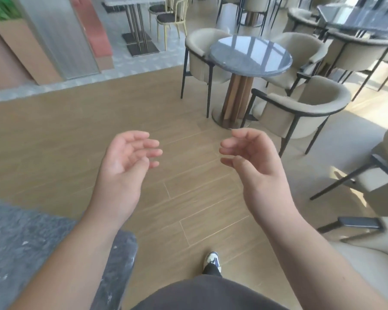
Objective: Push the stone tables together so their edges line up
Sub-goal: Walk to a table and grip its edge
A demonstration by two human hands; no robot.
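Observation:
A grey stone table fills the lower left corner, its rounded corner under my left forearm. My left hand is raised over the wooden floor, palm up, fingers loosely curled and apart, holding nothing. My right hand hangs level with it to the right, fingers also curled and apart, empty. Neither hand touches the table. A round grey stone table on a wooden pedestal stands ahead at upper right. Another dark stone table sits at the far upper right.
Beige armchairs with black legs ring the round table and line the right side. A planter box and ribbed glass partition stand at upper left. A slim-legged table stands at the back. My shoe is on the wooden floor.

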